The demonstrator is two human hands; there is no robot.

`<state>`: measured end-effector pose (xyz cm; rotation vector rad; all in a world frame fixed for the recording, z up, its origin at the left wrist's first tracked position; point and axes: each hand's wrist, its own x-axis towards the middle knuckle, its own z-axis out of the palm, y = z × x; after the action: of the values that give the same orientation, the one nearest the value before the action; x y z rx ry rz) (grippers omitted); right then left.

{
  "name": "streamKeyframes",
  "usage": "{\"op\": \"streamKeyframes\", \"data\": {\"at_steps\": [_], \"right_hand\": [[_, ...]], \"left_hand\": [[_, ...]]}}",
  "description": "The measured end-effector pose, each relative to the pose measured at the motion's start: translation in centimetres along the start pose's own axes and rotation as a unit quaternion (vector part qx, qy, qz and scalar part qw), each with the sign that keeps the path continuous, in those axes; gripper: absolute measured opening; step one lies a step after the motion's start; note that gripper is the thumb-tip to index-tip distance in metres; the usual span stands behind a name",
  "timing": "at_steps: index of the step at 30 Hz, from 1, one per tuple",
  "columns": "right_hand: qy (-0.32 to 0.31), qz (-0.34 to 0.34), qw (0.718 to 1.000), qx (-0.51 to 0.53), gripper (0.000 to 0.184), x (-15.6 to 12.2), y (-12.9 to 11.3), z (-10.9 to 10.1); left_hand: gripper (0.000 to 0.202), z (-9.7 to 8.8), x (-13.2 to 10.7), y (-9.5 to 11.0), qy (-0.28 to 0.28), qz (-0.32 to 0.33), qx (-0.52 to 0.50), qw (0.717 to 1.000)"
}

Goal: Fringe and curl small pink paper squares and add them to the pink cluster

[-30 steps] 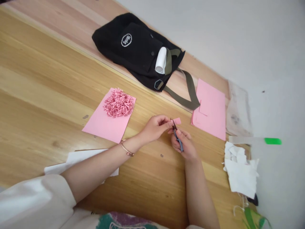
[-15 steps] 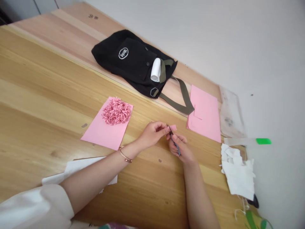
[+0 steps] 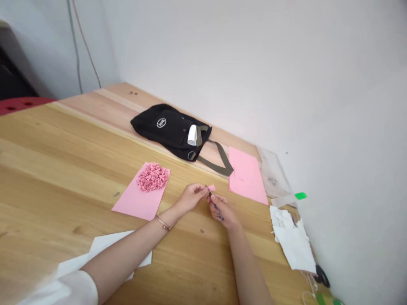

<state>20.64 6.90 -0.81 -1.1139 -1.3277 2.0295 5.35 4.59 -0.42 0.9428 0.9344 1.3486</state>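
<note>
My left hand [image 3: 190, 197] pinches a small pink paper strip [image 3: 211, 188] over the wooden table [image 3: 63, 161]. Close to its right, my right hand [image 3: 221, 209] is closed round small scissors [image 3: 215, 201], whose blades meet the strip's edge. A bracelet [image 3: 163, 223] circles my left wrist. To the left lies a pink paper sheet [image 3: 140, 199] bearing a heap of pink curled paper bits [image 3: 152, 176].
A black bag [image 3: 168, 129] with an olive strap and a white roll [image 3: 192, 134] lies at the back by the wall. More pink sheets [image 3: 246, 180] lie right of it. White crumpled cloth [image 3: 292, 237] sits at the right edge, white paper [image 3: 95, 250] under my left forearm.
The camera has tilted up and back, so the wall and far table edge show and everything looks smaller. My hands keep the same hold on strip and scissors.
</note>
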Motion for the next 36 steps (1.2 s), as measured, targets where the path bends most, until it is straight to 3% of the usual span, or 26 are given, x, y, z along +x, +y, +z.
{"op": "streamKeyframes", "data": {"at_steps": [9, 24, 29, 36], "right_hand": [[0.007, 0.007, 1.0, -0.028, 0.041, -0.1, -0.6, 0.9], [-0.006, -0.023, 1.0, -0.014, 0.042, -0.4, -0.4, 1.0], [0.023, -0.053, 0.998, 0.027, 0.046, -0.9, 0.9, 0.6], [0.052, -0.085, 0.981, 0.163, 0.044, -1.0, 1.3, 0.0]], "left_hand": [[0.033, 0.0, -0.6, 0.2, 0.004, 0.002, -0.037, 0.999], [0.04, -0.3, -0.6, 0.4, -0.02, -0.006, 0.038, 0.999], [0.033, -0.8, -0.5, 0.0, 0.012, -0.009, 0.016, 1.0], [0.03, -0.8, -0.6, 0.2, 0.061, -0.029, -0.014, 0.998]]}}
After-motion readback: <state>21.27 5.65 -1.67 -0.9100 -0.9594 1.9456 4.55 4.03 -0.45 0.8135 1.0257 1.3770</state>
